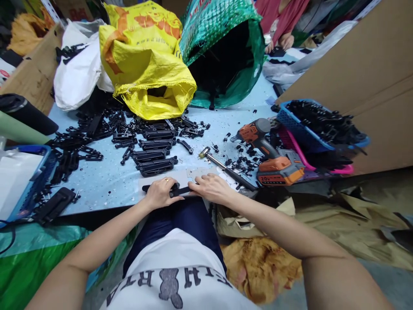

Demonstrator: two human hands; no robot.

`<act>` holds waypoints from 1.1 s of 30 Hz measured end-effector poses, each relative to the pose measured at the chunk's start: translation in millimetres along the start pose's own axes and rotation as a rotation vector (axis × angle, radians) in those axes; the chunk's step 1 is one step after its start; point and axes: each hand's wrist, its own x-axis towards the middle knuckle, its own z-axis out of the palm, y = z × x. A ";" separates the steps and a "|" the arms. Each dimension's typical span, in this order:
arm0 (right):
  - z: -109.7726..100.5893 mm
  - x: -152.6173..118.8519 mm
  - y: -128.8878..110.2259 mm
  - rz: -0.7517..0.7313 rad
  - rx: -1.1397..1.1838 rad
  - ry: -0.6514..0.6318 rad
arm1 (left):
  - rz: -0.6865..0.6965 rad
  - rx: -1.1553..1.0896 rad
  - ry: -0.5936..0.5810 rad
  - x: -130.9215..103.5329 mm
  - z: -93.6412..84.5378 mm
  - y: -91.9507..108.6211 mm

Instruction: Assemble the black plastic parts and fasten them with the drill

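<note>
My left hand [161, 192] is closed round one end of a long black plastic bracket [183, 190] at the front edge of the blue table. On its other end the fingers of my right hand [209, 187] are pressed closed. Parts of the bracket are hidden under both hands. Just beyond them lies a row of black folded brackets [156, 165]. To the right a small hammer [226, 168] rests with its head pointing away, near an orange and black cordless drill [274, 157]. Small black knobs with screws [243, 153] are scattered between the hammer and the drill.
A yellow sack [145, 64] and an open green sack [222, 56] stand at the back. Loose black parts [93, 133] lie at left. A blue basket [306, 125] of black pieces sits at right beside a cardboard panel. Another person's hands [280, 43] show at the far side.
</note>
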 end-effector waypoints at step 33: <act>76.1 9.5 29.1 -0.063 0.274 0.294 | -0.380 0.132 0.023 220.1 -16.4 -112.7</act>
